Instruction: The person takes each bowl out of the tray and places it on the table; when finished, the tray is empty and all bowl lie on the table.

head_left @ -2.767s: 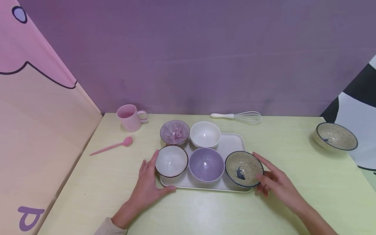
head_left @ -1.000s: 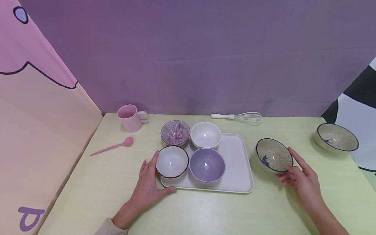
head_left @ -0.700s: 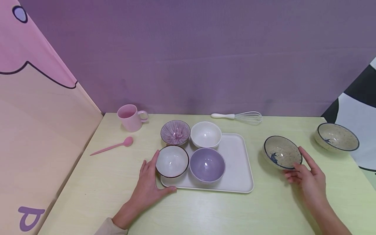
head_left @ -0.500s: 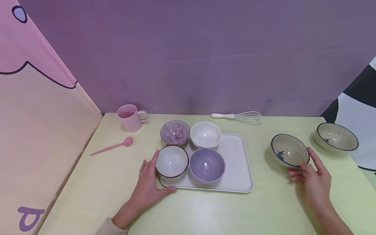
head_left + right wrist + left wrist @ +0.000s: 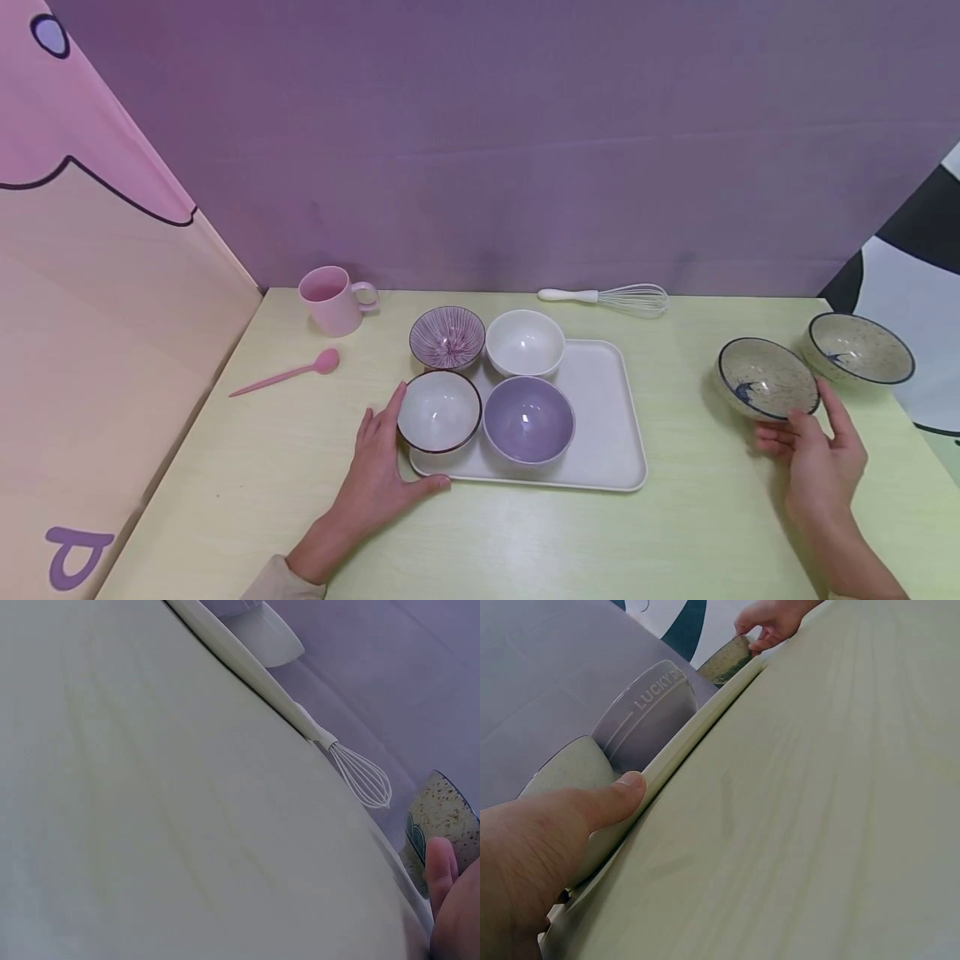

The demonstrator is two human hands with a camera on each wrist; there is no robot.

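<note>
My right hand [image 5: 823, 467] grips a speckled beige bowl [image 5: 765, 377] with a blue rim by its near right side, thumb at the rim. This bowl is slightly tilted, right of the tray; whether it touches the table cannot be told. A matching speckled bowl [image 5: 862, 346] stands close behind it, to the right. My left hand [image 5: 378, 467], fingers and thumb spread, rests against the dark-rimmed white bowl [image 5: 438, 412] and the front edge of the white tray [image 5: 603, 417]. Beside that bowl sits a purple bowl [image 5: 528, 421]; the left wrist view shows its raised lettering [image 5: 656, 690].
Behind those two bowls stand a purple-striped bowl [image 5: 447, 337] and a plain white bowl [image 5: 525, 343]. A whisk [image 5: 603, 298] lies at the table's back edge. At the left are a pink mug [image 5: 333, 302] and a pink spoon [image 5: 288, 377].
My right hand has carried the speckled bowl off the tray's right end, rightward and slightly back, close to the matching bowl. My left hand has stayed in place.
</note>
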